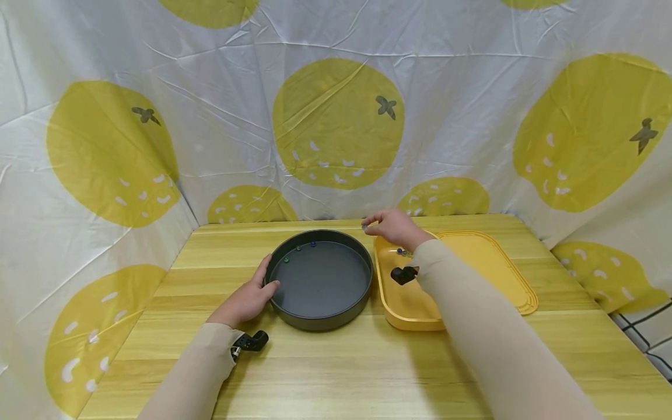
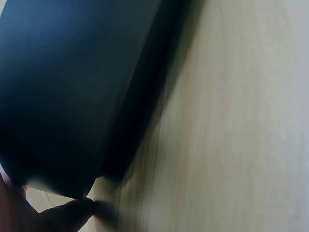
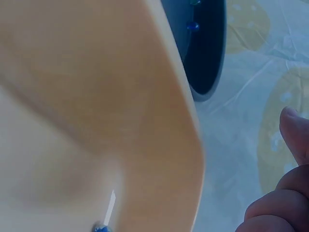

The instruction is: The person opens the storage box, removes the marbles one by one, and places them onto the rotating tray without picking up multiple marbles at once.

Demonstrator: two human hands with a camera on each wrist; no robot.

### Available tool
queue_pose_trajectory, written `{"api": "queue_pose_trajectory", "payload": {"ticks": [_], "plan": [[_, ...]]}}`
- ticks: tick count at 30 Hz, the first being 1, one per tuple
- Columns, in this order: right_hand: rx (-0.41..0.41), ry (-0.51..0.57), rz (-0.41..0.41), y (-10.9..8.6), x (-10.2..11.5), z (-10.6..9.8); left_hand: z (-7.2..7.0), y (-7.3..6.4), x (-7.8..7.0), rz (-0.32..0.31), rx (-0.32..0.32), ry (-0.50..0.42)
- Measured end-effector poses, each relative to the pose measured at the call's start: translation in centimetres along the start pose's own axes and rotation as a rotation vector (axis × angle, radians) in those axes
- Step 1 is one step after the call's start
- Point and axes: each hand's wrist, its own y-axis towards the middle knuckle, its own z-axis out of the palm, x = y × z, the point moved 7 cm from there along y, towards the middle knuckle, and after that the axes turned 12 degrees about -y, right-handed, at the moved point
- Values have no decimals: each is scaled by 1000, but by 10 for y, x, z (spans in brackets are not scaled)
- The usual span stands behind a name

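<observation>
A dark grey round pan (image 1: 320, 286) stands on the table, with two green marbles (image 1: 286, 260) and a blue marble (image 1: 313, 244) along its far left inner edge. My left hand (image 1: 245, 300) holds the pan's left side by the rim, the thumb near the front. Up above the far left corner of a yellow plastic box (image 1: 385, 303), my right hand (image 1: 396, 227) pinches a small clear marble (image 1: 364, 227) between thumb and fingertips. Several marbles (image 1: 400, 251) lie in the box, partly hidden by the right wrist. The right wrist view shows a blue marble (image 3: 101, 228) there.
A flat yellow lid (image 1: 483, 256) lies right of the box, partly behind the right forearm. The wooden table (image 1: 315, 373) ends at the back against a white cloth (image 1: 220, 140) printed with yellow fruit. Box and pan stand side by side, a narrow gap between them.
</observation>
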Motion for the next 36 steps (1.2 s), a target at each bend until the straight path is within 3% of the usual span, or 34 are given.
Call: {"api": "queue_pose_trajectory", "payload": {"ticks": [6,13,29,36], "plan": [[-8,-51,2,2,8,2,0,1,2,-8,-3,6],[34,0,15,4,23,7,0,0,2,-5,-7,2],[38,-63,-78,11,67,24,0,0,-1,-6,-7,-10],[48,-28,-99,13,82,31,0,-1,-3,1,-11,-8]]}}
